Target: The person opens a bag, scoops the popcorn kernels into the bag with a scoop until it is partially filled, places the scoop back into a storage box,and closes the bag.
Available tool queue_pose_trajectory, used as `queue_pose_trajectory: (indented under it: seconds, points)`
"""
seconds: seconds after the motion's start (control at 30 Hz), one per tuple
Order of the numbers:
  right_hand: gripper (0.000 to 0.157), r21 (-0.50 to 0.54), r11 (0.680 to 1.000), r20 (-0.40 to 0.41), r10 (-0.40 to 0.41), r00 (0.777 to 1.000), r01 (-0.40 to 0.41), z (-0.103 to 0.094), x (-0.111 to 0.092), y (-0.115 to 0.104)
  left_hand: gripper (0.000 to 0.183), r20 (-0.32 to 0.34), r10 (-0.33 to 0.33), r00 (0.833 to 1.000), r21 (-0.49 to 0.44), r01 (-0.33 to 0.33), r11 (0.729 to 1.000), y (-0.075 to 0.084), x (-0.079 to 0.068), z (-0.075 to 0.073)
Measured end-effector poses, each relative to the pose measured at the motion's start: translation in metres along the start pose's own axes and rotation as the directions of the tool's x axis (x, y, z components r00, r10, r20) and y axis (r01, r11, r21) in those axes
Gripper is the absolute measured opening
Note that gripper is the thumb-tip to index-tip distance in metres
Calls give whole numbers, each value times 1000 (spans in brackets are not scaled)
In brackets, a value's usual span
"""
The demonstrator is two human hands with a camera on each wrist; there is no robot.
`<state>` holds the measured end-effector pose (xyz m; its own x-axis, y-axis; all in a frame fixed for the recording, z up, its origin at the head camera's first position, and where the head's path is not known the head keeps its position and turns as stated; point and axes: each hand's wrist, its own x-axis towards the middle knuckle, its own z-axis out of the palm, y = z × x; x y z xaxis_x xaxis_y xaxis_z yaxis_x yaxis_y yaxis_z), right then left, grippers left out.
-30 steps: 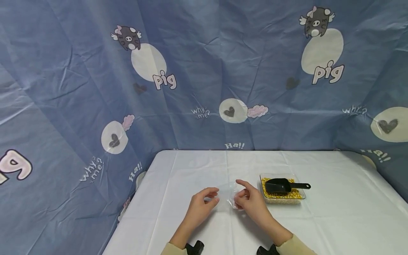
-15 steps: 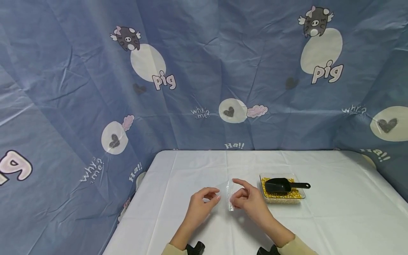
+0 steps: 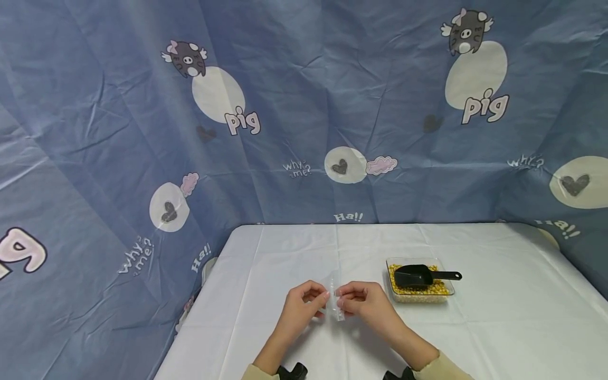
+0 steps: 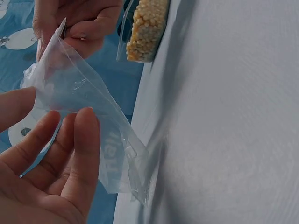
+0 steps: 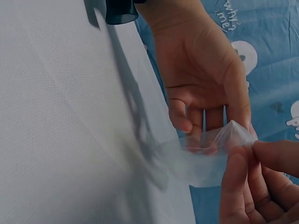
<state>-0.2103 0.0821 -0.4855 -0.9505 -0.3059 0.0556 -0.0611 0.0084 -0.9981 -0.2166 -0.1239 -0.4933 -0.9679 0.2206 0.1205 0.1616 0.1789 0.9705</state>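
Note:
A small clear plastic bag (image 4: 84,88) spans between the two hands, above the white table. My right hand (image 3: 368,301) pinches its edge between thumb and fingers; the right wrist view shows the film drawn to a peak there. From the other side, my left hand (image 3: 301,306) holds the bag with its thumb and fingertips, the fingers partly showing through the film in the right wrist view. In the left wrist view, the lower part of the bag hangs loose and creased.
To the right of the hands stands a clear box (image 3: 420,299) of yellow corn kernels (image 3: 442,289). A black scoop (image 3: 418,276) lies on the kernels, its handle jutting past the rim. Behind the white tablecloth (image 3: 285,253) hangs a blue printed curtain (image 3: 285,105).
The right hand has shifted left toward the left hand, its raised forefinger now lowered to the bag. The bag has moved left with it, while the left hand has barely moved.

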Motion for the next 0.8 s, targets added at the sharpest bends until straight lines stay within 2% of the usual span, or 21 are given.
queue_pose_trajectory:
  seconds: [0.27, 0.63, 0.8]
  points:
    - [15, -30, 999, 4, 11, 1000, -11, 2, -2, -2, 19, 52, 16, 999, -126, -9, 992, -8, 0, -2]
    - [16, -38, 999, 16, -7, 1000, 7, 4, -4, -3, 22, 61, 32, 998, -188, -20, 982, -1, -4, 0]
    - [17, -48, 999, 29, -14, 999, 15, 5, -4, -3, 18, 70, 44, 997, -175, -31, 984, 4, -6, 2]
